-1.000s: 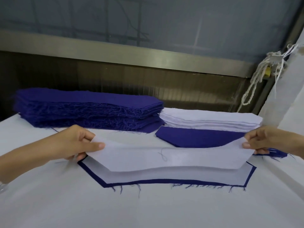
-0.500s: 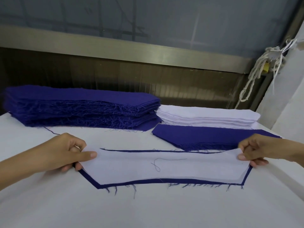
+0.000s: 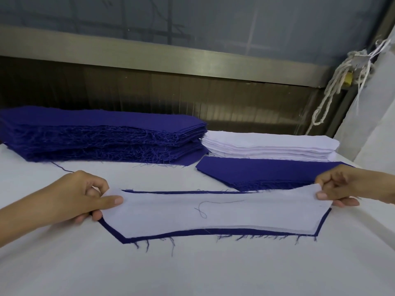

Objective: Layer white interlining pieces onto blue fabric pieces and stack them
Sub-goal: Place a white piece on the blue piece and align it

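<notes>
A white interlining piece [image 3: 215,212] lies on a blue fabric piece [image 3: 192,233] whose edge shows as a thin border around it. My left hand [image 3: 79,199] pinches the interlining's left end between thumb and fingers. At the right end, my right hand [image 3: 339,186] pinches the other tip, which is lifted slightly. A loose dark thread [image 3: 211,207] lies on the white piece. Behind it sit a tall stack of blue pieces [image 3: 100,139], a stack of white interlining [image 3: 269,146] and a low blue stack [image 3: 267,174].
The work lies on a white table [image 3: 192,270]. A dark wall with a metal rail [image 3: 162,58] runs behind the stacks. White cords [image 3: 333,86] hang at the back right beside a pale panel [image 3: 376,116].
The white interlining was held above the blue piece and has come down flat onto it. Both hands lowered with it and still hold its ends.
</notes>
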A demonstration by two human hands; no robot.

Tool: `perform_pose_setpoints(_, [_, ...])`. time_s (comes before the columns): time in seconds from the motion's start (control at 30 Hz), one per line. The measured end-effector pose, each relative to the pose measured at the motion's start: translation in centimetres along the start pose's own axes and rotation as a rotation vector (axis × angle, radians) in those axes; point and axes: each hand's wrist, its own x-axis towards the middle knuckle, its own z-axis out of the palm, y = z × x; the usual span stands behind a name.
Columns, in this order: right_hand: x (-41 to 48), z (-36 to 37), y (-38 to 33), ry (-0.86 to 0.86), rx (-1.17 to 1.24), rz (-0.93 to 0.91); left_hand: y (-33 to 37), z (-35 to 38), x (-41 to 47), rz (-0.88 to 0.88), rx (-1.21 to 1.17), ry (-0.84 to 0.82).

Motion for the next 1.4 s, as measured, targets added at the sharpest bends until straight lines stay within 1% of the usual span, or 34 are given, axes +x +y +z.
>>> perform_pose_setpoints(0.17, [0.9,0.7,0.5,0.002,-0.054,0.060,0.1,0.1,-0.2,0.011,0.006,-0.001])
perform_pose_setpoints(0.57, [1.6,0.7,1.2,0.063,-0.073,0.127,0.6,-0.1,-0.6,0.001,-0.002,0.004])
perform_pose_setpoints(0.73, [1.3,1.1,0.4,0.060,-0.056,0.139,0.3,0.0,-0.4,-0.009,0.005,0.042])
perform_pose_setpoints(0.9, [1.0,1.4,-0.1,0.041,-0.049,0.133,0.1,0.1,-0.3,-0.035,0.009,0.044])
perform_pose_setpoints(1.03, [1.1,1.3,0.0,0.044,-0.064,0.139,0.0,0.2,-0.2,-0.037,0.031,0.058])
perform_pose_setpoints(1.1, [1.1,1.2,0.2,0.042,-0.063,0.151,-0.3,0.3,-0.3,0.000,0.065,0.095])
perform_pose_setpoints(1.23, [1.3,1.0,0.9,0.045,-0.070,0.168,-0.7,0.4,-0.3,0.091,0.206,0.188])
perform_pose_setpoints(1.4, [1.6,0.6,1.6,0.059,-0.084,0.184,-1.1,-0.5,0.0,0.064,0.211,0.194])
